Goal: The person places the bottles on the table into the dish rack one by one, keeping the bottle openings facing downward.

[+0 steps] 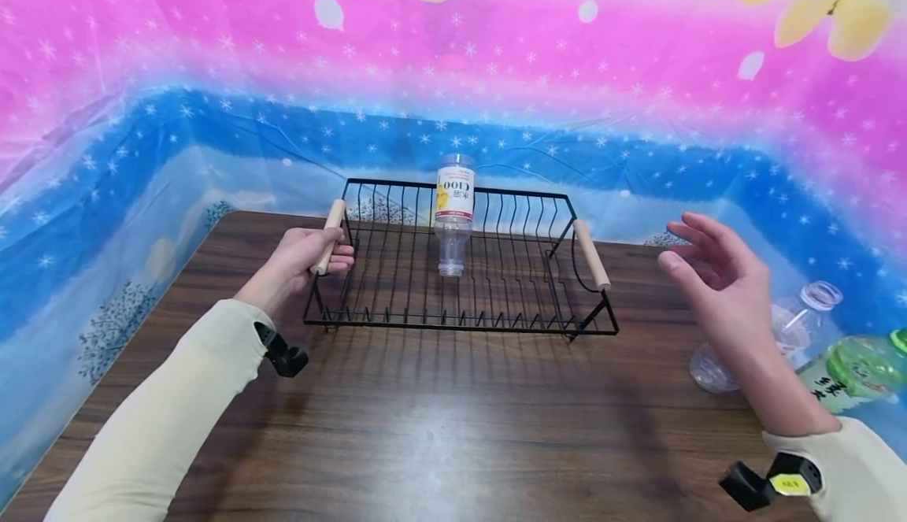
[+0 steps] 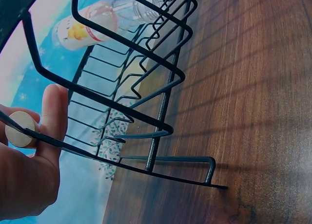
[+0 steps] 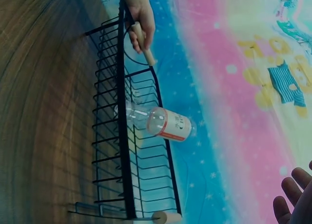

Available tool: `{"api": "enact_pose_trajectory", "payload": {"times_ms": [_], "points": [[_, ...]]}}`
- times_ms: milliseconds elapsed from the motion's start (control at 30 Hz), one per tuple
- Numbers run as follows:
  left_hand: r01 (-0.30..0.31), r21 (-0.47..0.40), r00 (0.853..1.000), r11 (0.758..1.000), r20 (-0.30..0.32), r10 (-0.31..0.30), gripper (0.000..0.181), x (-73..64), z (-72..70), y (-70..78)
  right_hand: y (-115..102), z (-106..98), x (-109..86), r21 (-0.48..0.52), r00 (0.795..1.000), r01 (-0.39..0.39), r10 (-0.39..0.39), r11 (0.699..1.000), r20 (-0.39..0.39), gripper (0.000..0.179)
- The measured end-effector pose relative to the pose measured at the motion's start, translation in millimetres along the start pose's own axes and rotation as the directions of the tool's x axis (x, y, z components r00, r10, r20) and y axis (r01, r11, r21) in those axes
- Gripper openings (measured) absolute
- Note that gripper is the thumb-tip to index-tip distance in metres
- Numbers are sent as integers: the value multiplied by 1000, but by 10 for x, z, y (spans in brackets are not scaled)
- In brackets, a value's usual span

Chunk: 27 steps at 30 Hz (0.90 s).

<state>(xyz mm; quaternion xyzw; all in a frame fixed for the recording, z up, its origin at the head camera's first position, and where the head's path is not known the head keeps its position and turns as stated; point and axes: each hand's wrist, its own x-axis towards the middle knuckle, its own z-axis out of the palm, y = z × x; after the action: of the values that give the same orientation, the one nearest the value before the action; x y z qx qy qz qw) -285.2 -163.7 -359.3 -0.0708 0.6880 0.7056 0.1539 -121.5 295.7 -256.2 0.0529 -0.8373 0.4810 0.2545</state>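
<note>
A black wire dish rack (image 1: 460,327) with wooden handles stands on the table. My left hand (image 1: 298,253) grips its left wooden handle (image 1: 333,227); the handle's round end (image 2: 20,130) shows between the fingers in the left wrist view. A clear plastic bottle (image 1: 455,195) with a white and red label sits neck down in the rack's middle, its label upside down. Off to the right, my right hand (image 1: 730,286) hovers apart from the rack, fingers loosely bent and holding nothing. In the right wrist view, only that hand's fingers (image 3: 292,190) appear at the lower right corner.
Behind my right forearm lies another clear bottle (image 1: 712,368), partly hidden. Beside it is a green-tinted bottle (image 1: 853,368) at the table's right side. A pink and blue patterned cloth (image 1: 453,65) hangs around the brown wooden table (image 1: 425,427). The rack's right wooden handle (image 1: 590,254) is free.
</note>
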Motion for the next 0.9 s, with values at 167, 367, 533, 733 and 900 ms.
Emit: {"api": "enact_pose_trajectory", "payload": {"times_ms": [167, 367, 533, 733, 900], "points": [[8, -1, 1000, 1000, 14, -8, 58, -10, -4, -18, 97, -72, -144, -13, 1000, -2, 2, 1000, -13, 48], [15, -1, 1000, 1000, -3, -15, 56, -9, 3, -5, 218, -128, -335, -61, 997, -64, 61, 996, -46, 48], [32, -15, 999, 999, -10, -32, 53, 0, 15, 17, 369, -188, -490, -107, 989, -129, 121, 986, -81, 49], [23, -19, 1000, 1000, 5, -23, 54, -10, 2, 13, 531, -228, -637, -108, 974, -200, 185, 974, -133, 50], [15, -33, 1000, 999, 27, -14, 56, -31, -3, 32, 623, -252, -748, -118, 948, -274, 247, 954, -202, 51]]}}
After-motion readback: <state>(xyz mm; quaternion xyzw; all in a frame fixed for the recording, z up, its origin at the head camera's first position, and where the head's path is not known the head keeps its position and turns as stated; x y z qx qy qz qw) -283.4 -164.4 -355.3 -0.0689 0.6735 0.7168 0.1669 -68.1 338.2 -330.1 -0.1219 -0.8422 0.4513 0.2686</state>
